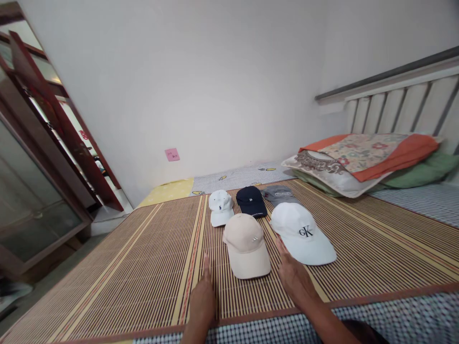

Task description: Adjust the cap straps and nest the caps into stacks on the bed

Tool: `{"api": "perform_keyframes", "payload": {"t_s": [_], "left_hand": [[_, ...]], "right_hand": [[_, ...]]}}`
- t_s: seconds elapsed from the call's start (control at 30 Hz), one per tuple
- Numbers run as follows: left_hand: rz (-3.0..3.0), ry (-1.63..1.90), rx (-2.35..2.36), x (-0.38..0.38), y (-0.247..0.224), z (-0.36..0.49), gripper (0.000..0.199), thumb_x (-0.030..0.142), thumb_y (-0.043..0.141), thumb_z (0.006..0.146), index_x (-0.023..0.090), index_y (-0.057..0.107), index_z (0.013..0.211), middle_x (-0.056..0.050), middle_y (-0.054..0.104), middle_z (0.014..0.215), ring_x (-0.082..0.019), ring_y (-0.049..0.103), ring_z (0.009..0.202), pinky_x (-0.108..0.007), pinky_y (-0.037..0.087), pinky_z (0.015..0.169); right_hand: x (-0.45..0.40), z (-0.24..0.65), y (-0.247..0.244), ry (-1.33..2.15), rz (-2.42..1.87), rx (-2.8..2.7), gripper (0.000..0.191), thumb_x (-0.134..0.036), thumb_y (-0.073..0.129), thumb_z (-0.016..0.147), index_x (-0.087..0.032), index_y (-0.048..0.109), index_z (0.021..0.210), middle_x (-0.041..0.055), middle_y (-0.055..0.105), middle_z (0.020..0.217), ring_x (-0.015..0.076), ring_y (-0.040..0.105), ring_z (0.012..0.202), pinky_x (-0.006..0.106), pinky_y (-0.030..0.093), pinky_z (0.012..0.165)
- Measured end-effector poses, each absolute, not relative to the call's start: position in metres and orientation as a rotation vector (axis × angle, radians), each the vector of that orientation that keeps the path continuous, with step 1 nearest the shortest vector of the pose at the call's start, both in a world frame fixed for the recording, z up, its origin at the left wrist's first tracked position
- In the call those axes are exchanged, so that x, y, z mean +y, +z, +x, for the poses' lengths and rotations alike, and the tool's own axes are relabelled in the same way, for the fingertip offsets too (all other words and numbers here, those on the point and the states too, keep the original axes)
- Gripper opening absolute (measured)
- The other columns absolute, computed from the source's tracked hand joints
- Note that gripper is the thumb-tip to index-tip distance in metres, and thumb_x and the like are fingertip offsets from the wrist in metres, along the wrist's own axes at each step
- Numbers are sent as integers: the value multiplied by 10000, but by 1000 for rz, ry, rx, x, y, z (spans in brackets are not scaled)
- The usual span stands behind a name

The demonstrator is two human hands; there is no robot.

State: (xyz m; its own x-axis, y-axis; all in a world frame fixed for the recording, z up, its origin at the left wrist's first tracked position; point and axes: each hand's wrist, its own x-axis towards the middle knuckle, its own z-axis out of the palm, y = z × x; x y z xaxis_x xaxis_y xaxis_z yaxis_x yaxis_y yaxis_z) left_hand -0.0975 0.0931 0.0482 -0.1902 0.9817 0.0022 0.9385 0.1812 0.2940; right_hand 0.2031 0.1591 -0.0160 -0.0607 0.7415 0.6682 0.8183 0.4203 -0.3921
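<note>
A beige cap (pixel 245 243) with a small logo sits on the striped bamboo mat, brim toward me. My left hand (pixel 202 294) is left of it, apart from the cap, a finger stretched out and nothing in it. On the other side, my right hand (pixel 293 274) reaches between the beige cap and a white cap (pixel 299 231) with large black letters. Its fingers are extended at the white cap's left edge; whether they touch is unclear. Behind stand a smaller white cap (pixel 220 206), a dark navy cap (pixel 251 200) and a grey cap (pixel 279 194), partly hidden.
The bamboo mat (pixel 143 267) covers a bed with checked sheet (pixel 229 179) showing at its edges. Stacked pillows (pixel 373 157) lie at the right by a slatted headboard (pixel 409 107). A pink note (pixel 172 154) is on the wall; a doorway is at left.
</note>
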Motion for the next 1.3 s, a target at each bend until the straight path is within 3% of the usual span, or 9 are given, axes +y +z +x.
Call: {"api": "perform_keyframes", "payload": {"t_s": [0.1, 0.3, 0.47, 0.67, 0.83, 0.93, 1.0, 1.13, 1.3], "left_hand": [[1850, 377, 2259, 95, 44, -99, 824, -12, 276, 874, 100, 43, 1656, -219, 769, 981, -294, 723, 879, -373, 468, 787], [1834, 439, 2222, 94, 45, -98, 796, 37, 291, 898, 102, 56, 1656, -234, 763, 1025, -293, 713, 855, -414, 495, 847], [1763, 343, 2248, 98, 52, -95, 820, -1, 281, 880, 119, 50, 1657, -260, 760, 1065, -336, 728, 963, -495, 502, 915], [1681, 366, 2209, 106, 55, -100, 779, 26, 385, 865, 90, 249, 1629, -304, 747, 1170, -384, 712, 1105, -548, 478, 1002], [1540, 481, 2183, 109, 53, -104, 764, 38, 448, 838, 85, 350, 1594, -292, 700, 1309, -376, 663, 1226, -542, 411, 1102], [1441, 609, 2104, 116, 56, -109, 731, 38, 527, 797, 84, 463, 1523, -262, 641, 1416, -345, 593, 1332, -472, 356, 1172], [1341, 709, 2012, 125, 58, -112, 676, 44, 548, 788, 85, 522, 1463, -229, 707, 1314, -306, 640, 1269, -416, 417, 1127], [1057, 942, 1793, 149, 57, -110, 594, 125, 515, 868, 66, 468, 1458, -120, 779, 876, -230, 749, 809, -358, 576, 808], [750, 1288, 1552, 183, 45, -97, 405, 179, 597, 888, 93, 562, 1282, -134, 770, 987, -169, 750, 842, -287, 574, 861]], "right_hand": [[163, 199, -20, -201, -1375, -1855, 852, -7, 364, 872, -185, 117, 1668, 185, 650, 1442, 352, 679, 1252, 551, 571, 1039], [157, 192, -18, -170, -1482, -1934, 758, -54, 383, 907, -160, 237, 1644, 152, 802, 1079, 340, 767, 942, 579, 545, 1004], [154, 189, -17, -16, -1562, -1906, 606, -64, 420, 909, -105, 477, 1511, 185, 791, 1092, 349, 733, 1065, 574, 475, 1071], [153, 197, -18, 121, -1533, -1860, 398, -170, 449, 932, -98, 689, 1242, 209, 774, 1154, 350, 721, 1105, 522, 522, 1010], [149, 204, -15, 303, -1466, -1824, 375, -244, 432, 923, -157, 726, 1139, 150, 790, 1072, 287, 750, 981, 434, 570, 915], [144, 202, -13, 424, -1432, -1801, 382, -293, 422, 913, -160, 722, 1108, 139, 792, 1027, 273, 755, 911, 417, 583, 859], [140, 200, -12, 495, -1414, -1776, 391, -343, 415, 921, -163, 719, 1089, 138, 793, 1016, 274, 756, 922, 410, 586, 853], [139, 200, -11, 623, -1407, -1706, 414, -420, 417, 928, -176, 718, 1075, 131, 808, 971, 285, 771, 898, 405, 601, 802], [143, 206, -6, 726, -1406, -1581, 382, -460, 484, 879, -214, 730, 1037, 115, 817, 974, 294, 778, 840, 418, 621, 755]]}}
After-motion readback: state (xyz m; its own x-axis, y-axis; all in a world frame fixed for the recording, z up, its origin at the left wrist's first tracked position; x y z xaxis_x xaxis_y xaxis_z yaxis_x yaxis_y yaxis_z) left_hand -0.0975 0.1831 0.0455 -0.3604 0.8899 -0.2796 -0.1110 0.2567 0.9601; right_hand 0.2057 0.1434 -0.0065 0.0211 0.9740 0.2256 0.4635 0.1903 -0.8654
